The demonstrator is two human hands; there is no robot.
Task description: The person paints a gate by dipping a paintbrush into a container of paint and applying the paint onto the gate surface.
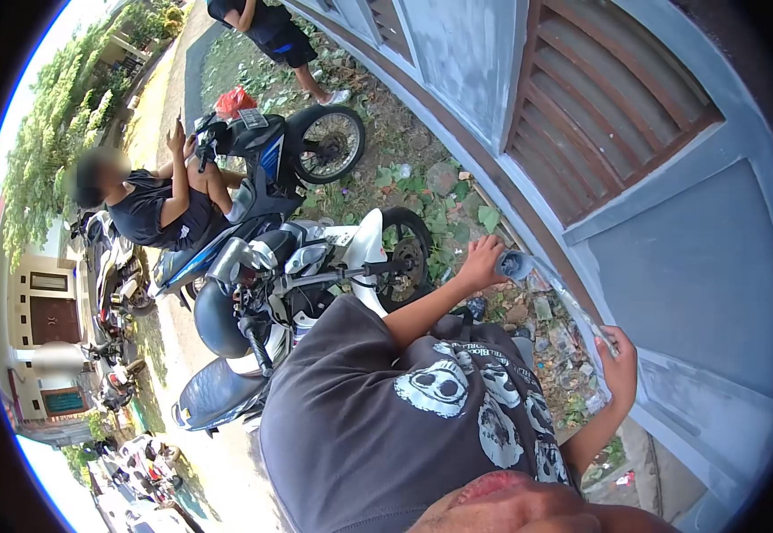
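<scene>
My left hand (484, 261) is closed round a small clear plastic cup (515, 265) with something bluish-grey inside, held out near the foot of the wall. My right hand (618, 357) pinches a slender pale stick-like tool (601, 338) close to the wall; its far end and exact kind are hard to make out. Both hands are in front of my dark printed T-shirt (360, 417). Right beside them runs the blue-grey wall (689, 284), streaked with lighter patches.
A white-and-black motorcycle (289, 266) stands close on my left. Beyond it, a person (160, 195) sits on a blue-black motorbike (262, 147) with a red plastic bag (235, 101). Another person (275, 35) stands farther along the wall. Brown louvres (600, 107) are set in it. Weeds and rubble (546, 329) cover the ground.
</scene>
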